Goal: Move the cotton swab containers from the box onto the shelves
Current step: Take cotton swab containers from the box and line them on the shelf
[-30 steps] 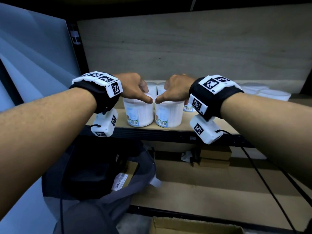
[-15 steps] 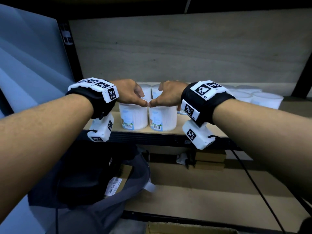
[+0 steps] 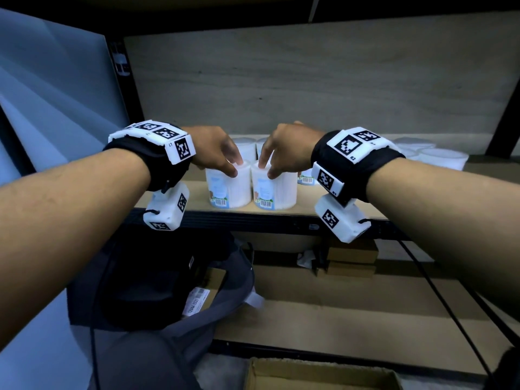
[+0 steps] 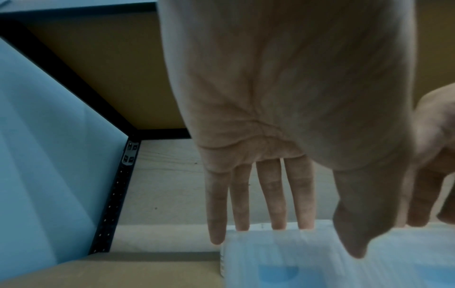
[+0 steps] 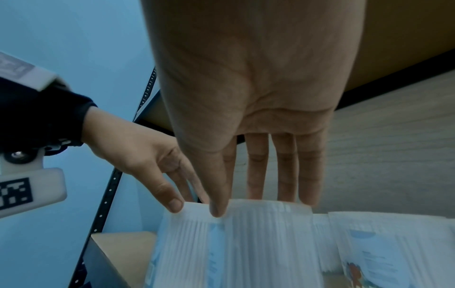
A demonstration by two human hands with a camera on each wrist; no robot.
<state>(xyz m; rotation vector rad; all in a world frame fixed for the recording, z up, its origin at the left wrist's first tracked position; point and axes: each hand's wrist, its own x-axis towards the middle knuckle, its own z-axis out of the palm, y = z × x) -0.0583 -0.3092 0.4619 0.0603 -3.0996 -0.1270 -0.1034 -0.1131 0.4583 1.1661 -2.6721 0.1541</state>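
translucent ribbed plastic containers (image 3: 229,187), matt wood shelf (image 3: 323,204)

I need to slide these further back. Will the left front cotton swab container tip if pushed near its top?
Possibly. The left front cotton swab container stands upright, taller than wide, so a high push could tip it. It looks light, packed with swabs. The neighbouring container beside it may steady that side.

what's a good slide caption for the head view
Both hands, left and right, fingers extended, over two cotton swab containers standing side by side at the shelf front.
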